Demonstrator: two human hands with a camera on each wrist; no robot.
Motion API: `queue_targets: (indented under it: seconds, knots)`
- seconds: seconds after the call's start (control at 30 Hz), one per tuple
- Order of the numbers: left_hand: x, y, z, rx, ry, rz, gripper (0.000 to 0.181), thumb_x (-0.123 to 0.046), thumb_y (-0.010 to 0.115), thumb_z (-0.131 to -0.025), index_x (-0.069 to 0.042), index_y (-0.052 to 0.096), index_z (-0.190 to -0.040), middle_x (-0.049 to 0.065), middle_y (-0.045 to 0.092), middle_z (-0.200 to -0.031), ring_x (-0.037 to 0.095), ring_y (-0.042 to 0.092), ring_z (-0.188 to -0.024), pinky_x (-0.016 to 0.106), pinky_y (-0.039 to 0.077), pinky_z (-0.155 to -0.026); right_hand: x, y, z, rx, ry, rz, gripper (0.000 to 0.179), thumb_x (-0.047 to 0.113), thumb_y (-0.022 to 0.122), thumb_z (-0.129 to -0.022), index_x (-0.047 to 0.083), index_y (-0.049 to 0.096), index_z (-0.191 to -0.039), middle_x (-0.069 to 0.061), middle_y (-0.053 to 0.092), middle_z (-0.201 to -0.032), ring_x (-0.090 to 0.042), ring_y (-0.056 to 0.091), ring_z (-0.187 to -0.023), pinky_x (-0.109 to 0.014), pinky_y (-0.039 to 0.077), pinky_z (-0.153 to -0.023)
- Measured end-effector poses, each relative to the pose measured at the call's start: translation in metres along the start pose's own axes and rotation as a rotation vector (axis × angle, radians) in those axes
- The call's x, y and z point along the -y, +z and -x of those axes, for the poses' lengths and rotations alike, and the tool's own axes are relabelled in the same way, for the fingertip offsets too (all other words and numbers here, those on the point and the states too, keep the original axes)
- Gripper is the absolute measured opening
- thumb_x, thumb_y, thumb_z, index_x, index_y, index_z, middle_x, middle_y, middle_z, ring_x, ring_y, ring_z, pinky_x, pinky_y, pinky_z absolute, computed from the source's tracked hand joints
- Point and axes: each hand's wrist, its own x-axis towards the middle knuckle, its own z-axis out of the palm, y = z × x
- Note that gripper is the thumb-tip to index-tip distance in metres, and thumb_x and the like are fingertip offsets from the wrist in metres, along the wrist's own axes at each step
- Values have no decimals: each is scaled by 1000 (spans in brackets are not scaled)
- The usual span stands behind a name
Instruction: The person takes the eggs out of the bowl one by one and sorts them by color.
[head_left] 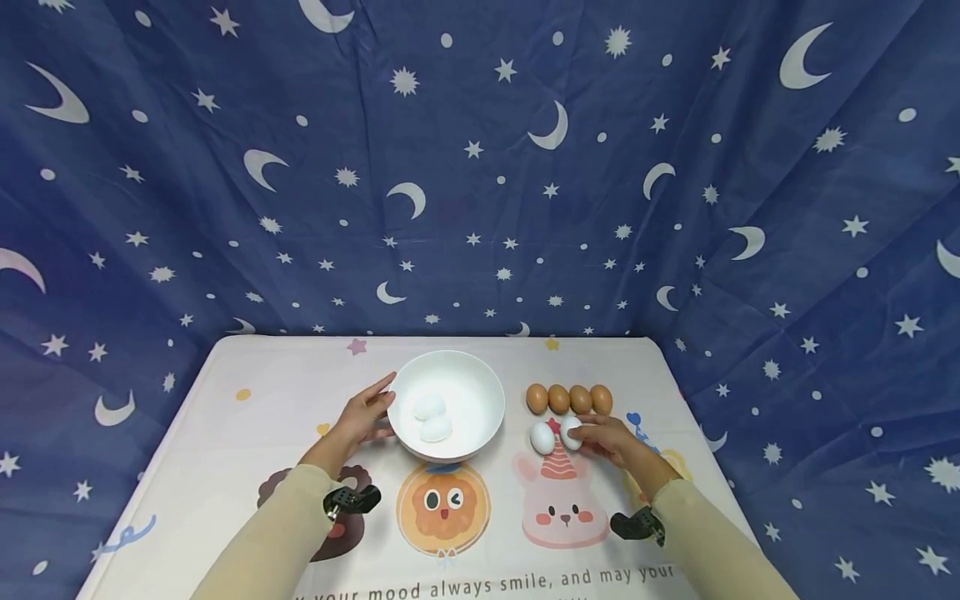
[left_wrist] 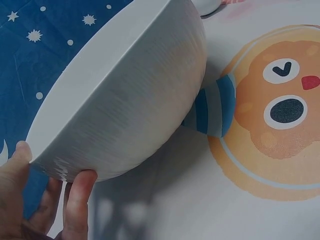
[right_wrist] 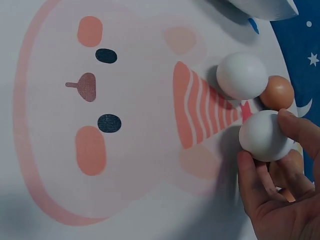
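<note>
A white bowl (head_left: 476,408) stands near the middle of the table, with two white eggs (head_left: 436,429) inside it. My left hand (head_left: 365,414) holds the bowl at its left side; the left wrist view shows one fingertip (left_wrist: 22,150) at the rim and another against the outer wall. To the right of the bowl, my right hand (head_left: 606,439) pinches a white egg (right_wrist: 265,135) between thumb and fingers. Beside it on the cloth lies another white egg (head_left: 542,437). Just behind these is a row of several brown eggs (head_left: 558,399).
A white tablecloth (head_left: 285,400) with printed cartoon figures and lettering covers the table. Behind and beside the table hangs a dark blue curtain (head_left: 465,208) with moons and stars, close to the back edge.
</note>
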Motion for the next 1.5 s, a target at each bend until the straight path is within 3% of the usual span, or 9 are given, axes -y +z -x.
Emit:
queue_targets:
  seconds: [0.23,0.53,0.87,1.1,1.4,1.5]
  knots:
    - [1,0,1,-4,-2,-4,51,-27,48,-106,-32,33,-154,19,38,-152,41,47,-132,35,64,-77,-6,3,-3,-62,2,30,61,11,77,-84,-9,51,-135,-13,69,-107,-13,67,-78,-27,63,-77]
    - [2,0,1,-5,-6,3,51,-28,48,-105,-32,33,-154,19,37,-153,42,46,-133,35,64,-78,-8,7,-2,-73,-27,53,62,8,78,-81,-12,51,-133,-19,67,-110,-14,68,-78,-31,64,-78]
    - [2,0,0,-4,-2,3,51,-28,48,-105,-33,34,-154,19,37,-153,43,45,-134,36,64,-79,-9,10,-3,-83,-13,86,58,14,78,-84,-6,54,-133,-9,70,-94,-16,68,-76,-30,64,-71]
    - [3,-1,0,-7,-4,9,51,-28,48,-105,-33,34,-154,18,39,-152,42,46,-134,36,64,-79,-8,8,-2,-83,-2,87,60,18,76,-86,-5,50,-136,-11,70,-95,-16,67,-77,-33,64,-73]
    - [2,0,-1,-11,-11,-3,51,-30,50,-104,-33,34,-153,18,39,-153,40,48,-132,35,64,-79,13,5,6,-180,-104,108,51,16,74,-88,-8,55,-129,-13,67,-108,-17,66,-84,-31,62,-77]
    - [1,0,-1,-15,-14,-3,51,-29,50,-104,-34,35,-153,17,39,-152,40,49,-131,35,64,-79,26,12,8,-159,-163,116,49,14,71,-89,-9,54,-129,-16,64,-113,-19,65,-91,-31,62,-80]
